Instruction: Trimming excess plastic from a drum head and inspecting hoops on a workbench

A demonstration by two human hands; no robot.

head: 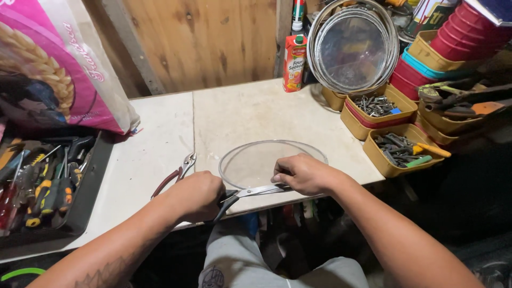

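Note:
A clear round plastic lid (256,160) lies flat on the pale worktop (250,106) near its front edge. My left hand (194,194) is closed around the black handles of a pair of scissors (256,191), whose metal blades point right along the lid's near rim. My right hand (301,173) presses down on the lid's front right edge, fingers over the blade tips. Red-handled pliers (178,173) lie just left of the lid, beside my left hand.
A black tray of screwdrivers and tools (48,186) sits at the left under a pink sack (58,58). Yellow tubs of screws and bits (397,146) stand at the right. A juice carton (294,63), round lids (353,45) and stacked red cups (464,32) line the back.

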